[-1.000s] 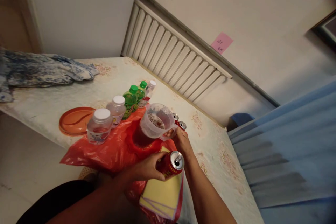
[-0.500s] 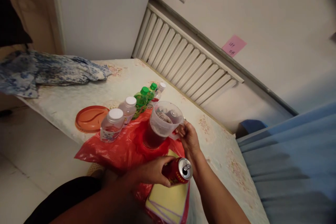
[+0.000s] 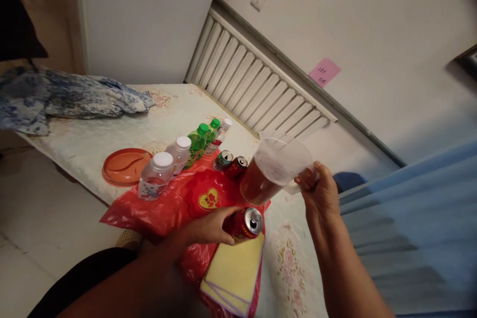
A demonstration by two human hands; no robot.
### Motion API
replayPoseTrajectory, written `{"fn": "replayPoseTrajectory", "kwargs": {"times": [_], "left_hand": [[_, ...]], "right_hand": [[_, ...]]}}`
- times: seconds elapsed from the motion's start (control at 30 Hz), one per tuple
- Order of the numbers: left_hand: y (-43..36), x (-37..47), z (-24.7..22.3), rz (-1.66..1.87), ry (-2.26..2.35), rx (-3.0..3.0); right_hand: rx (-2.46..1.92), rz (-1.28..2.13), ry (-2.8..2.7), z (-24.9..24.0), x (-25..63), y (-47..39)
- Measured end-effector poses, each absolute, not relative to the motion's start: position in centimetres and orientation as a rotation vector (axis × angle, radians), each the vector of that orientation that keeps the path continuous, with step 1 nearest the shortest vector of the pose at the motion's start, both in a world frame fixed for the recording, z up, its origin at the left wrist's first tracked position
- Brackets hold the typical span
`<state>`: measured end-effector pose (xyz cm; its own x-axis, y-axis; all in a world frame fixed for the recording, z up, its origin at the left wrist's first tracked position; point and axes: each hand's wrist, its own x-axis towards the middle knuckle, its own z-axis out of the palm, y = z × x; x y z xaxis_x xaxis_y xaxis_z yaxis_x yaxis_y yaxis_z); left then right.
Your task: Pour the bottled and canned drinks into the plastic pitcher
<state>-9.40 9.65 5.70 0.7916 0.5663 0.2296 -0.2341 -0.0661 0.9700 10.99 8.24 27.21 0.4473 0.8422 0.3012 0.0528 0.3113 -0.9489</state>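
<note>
My left hand [image 3: 214, 227] is wrapped round an opened red drink can [image 3: 244, 224], above a folded yellow cloth [image 3: 234, 268]. By its handle, my right hand [image 3: 318, 189] holds a clear plastic pitcher [image 3: 274, 166] up off the table, tilted, with reddish-brown foamy liquid inside. Left of the pitcher lies a red dish [image 3: 197, 186] with a yellow heart print, on a red plastic bag [image 3: 164, 218]. Behind the dish stand a green can [image 3: 222, 160] and another dark red can [image 3: 236, 166], both opened.
A row of bottles leads back: two clear ones with white caps [image 3: 155, 176], two green bottles [image 3: 197, 144] and another white-capped bottle [image 3: 222, 134]. An orange divided plate [image 3: 126, 166] lies left. A patterned cloth [image 3: 89, 94] is farther left. A radiator [image 3: 257, 69] lines the wall.
The pitcher has been lifted off the red dish and moved right by my right hand, uncovering the dish and the two cans behind. My left hand keeps hold of its can, slightly higher.
</note>
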Motion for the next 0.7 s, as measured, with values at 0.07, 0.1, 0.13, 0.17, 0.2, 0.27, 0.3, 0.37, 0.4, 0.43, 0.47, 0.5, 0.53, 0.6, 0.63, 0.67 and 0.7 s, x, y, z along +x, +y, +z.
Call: {"fn": "replayPoseTrajectory", "kwargs": {"times": [0.07, 0.1, 0.13, 0.17, 0.2, 0.27, 0.3, 0.37, 0.4, 0.43, 0.47, 0.5, 0.53, 0.6, 0.63, 0.67, 0.7], "left_hand": [[10.3, -9.8, 5.8, 0.709, 0.350, 1.517], [10.7, -10.0, 5.8, 0.729, 0.389, 1.523], [11.1, -10.1, 5.8, 0.749, 0.423, 1.525], [11.4, -10.2, 5.7, 0.768, 0.451, 1.525], [11.7, -10.4, 5.7, 0.784, 0.468, 1.523], [12.3, -10.5, 5.7, 0.812, 0.478, 1.507], [12.5, -10.6, 5.7, 0.827, 0.473, 1.495], [12.8, -10.7, 5.8, 0.846, 0.455, 1.474], [12.9, -10.8, 5.9, 0.855, 0.448, 1.462], [13.0, -10.8, 6.0, 0.859, 0.445, 1.453], [13.1, -10.8, 6.1, 0.860, 0.442, 1.447], [13.2, -10.8, 6.1, 0.861, 0.440, 1.439], [13.3, -10.8, 6.2, 0.865, 0.441, 1.428], [13.4, -10.8, 6.2, 0.870, 0.445, 1.413], [13.5, -10.8, 6.2, 0.873, 0.449, 1.409], [13.5, -10.8, 6.2, 0.878, 0.454, 1.406], [13.5, -10.8, 6.3, 0.879, 0.459, 1.401]], "right_hand": [[-1.157, 0.623, -0.977, 28.1, 11.8, 7.5], [-1.168, 0.610, -0.978, 28.4, 12.2, 7.1], [-1.182, 0.599, -0.982, 28.6, 12.6, 6.7], [-1.197, 0.589, -0.989, 28.8, 12.9, 6.4], [-1.213, 0.585, -0.997, 29.0, 13.3, 6.1], [-1.243, 0.590, -1.008, 29.1, 14.0, 5.5], [-1.257, 0.595, -1.010, 29.1, 14.3, 5.2], [-1.286, 0.602, -1.012, 29.1, 14.8, 4.7], [-1.298, 0.604, -1.012, 29.1, 14.9, 4.5], [-1.307, 0.607, -1.014, 29.0, 15.1, 4.2], [-1.313, 0.611, -1.015, 28.9, 15.2, 4.0], [-1.320, 0.619, -1.016, 28.7, 15.2, 3.7], [-1.326, 0.626, -1.016, 28.6, 15.3, 3.4], [-1.340, 0.645, -1.015, 28.2, 15.3, 2.9], [-1.348, 0.656, -1.015, 28.0, 15.4, 2.6], [-1.356, 0.668, -1.017, 27.8, 15.4, 2.4], [-1.366, 0.677, -1.021, 27.6, 15.4, 2.2]]}}
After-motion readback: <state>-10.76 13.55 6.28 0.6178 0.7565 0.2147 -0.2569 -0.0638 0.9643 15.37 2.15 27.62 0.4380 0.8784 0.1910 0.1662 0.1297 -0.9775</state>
